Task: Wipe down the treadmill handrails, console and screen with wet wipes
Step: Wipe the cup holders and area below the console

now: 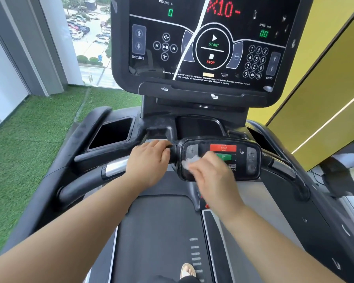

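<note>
1. White wipe (189,161) in right hand (209,172), rubbed the left side of the small panel (243,170) between the handrails.
2. Bunched the wipe under curled right fingers (193,167); blurred, so could not tell the exact pinch.
3. Gripped the handrail (114,168) with left hand (149,158), fingers wrapped over it, just beside the panel.
4. Judged the step as panel wiping, part done; could not tell whether the screen (202,37) was clean.
5. Next called for a light sweep right across the red and green buttons (223,148), without pressing them in.

Screen (202,41) at 12 o'clock is finished pretty glossy, handrail (116,167) at 8 is sleeved in shiny chrome metal, rough fake turf (29,144) is laid at 9.
</note>
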`<action>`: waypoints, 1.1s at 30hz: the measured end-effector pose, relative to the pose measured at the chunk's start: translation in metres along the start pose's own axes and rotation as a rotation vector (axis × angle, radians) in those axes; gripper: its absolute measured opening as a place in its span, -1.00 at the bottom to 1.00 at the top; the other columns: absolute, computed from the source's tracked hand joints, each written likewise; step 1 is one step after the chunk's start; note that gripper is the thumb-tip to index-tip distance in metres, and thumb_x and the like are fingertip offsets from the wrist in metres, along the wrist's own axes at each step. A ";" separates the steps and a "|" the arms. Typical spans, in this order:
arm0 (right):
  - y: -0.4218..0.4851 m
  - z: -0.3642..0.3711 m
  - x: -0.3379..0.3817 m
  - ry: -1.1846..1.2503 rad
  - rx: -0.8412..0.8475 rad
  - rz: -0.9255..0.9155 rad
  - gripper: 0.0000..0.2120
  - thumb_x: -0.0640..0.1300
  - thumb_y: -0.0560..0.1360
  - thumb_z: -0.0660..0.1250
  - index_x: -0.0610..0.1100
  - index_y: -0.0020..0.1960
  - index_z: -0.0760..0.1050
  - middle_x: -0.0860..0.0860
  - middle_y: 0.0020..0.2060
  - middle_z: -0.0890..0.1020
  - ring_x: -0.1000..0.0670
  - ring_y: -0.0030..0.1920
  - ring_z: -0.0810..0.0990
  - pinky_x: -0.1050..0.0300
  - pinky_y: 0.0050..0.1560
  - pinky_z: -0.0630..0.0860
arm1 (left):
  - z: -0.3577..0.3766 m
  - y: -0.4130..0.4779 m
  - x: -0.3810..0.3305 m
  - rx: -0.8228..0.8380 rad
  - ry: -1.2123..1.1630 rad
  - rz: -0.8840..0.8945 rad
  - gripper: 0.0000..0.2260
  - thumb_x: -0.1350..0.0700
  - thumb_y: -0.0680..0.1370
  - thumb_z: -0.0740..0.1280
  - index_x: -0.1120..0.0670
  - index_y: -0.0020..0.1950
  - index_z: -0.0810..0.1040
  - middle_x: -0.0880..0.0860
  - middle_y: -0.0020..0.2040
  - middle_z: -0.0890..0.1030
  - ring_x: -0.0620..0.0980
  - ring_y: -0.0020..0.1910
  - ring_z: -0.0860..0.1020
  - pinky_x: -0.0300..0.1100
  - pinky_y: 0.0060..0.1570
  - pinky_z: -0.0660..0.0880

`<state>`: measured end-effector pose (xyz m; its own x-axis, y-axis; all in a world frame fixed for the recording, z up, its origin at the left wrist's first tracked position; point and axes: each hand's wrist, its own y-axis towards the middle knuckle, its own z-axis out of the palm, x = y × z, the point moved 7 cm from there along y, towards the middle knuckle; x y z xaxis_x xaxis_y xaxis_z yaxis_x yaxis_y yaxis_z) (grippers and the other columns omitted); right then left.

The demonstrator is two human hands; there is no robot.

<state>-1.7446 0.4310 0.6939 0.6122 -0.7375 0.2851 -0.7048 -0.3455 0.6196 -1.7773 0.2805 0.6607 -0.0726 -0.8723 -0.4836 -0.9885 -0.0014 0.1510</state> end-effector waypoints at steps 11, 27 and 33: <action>0.003 0.003 0.001 0.008 -0.024 0.004 -0.82 -0.17 0.49 0.29 -0.22 -0.22 0.58 -0.05 -0.35 0.39 -0.07 -0.39 0.42 0.10 -0.39 0.39 | 0.001 0.000 0.000 -0.060 0.050 0.033 -0.25 -0.16 0.37 -0.32 0.00 0.31 0.46 -0.04 0.24 0.54 0.03 0.23 0.45 -0.15 0.13 0.27; 0.030 -0.004 -0.006 -0.012 0.040 -0.025 -0.88 -0.26 0.49 0.30 -0.24 -0.22 0.52 -0.06 -0.30 0.41 -0.08 -0.39 0.46 -0.04 -0.46 0.49 | 0.001 0.000 0.000 -0.015 0.086 0.051 -0.38 -0.11 0.48 -0.25 -0.02 0.36 0.40 -0.05 0.25 0.52 0.01 0.24 0.43 -0.15 0.17 0.26; 0.023 0.009 0.014 0.006 0.055 -0.041 -0.90 -0.28 0.48 0.29 -0.24 -0.20 0.52 -0.08 -0.29 0.42 -0.10 -0.36 0.47 -0.02 -0.43 0.47 | 0.000 0.000 0.000 -0.064 0.056 0.062 -0.28 -0.15 0.41 -0.30 0.01 0.32 0.46 -0.02 0.24 0.55 0.06 0.23 0.46 -0.13 0.15 0.30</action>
<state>-1.7555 0.4071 0.7055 0.6428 -0.7188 0.2648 -0.6976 -0.4065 0.5900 -1.7767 0.2806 0.6611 -0.1237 -0.8976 -0.4231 -0.9718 0.0235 0.2345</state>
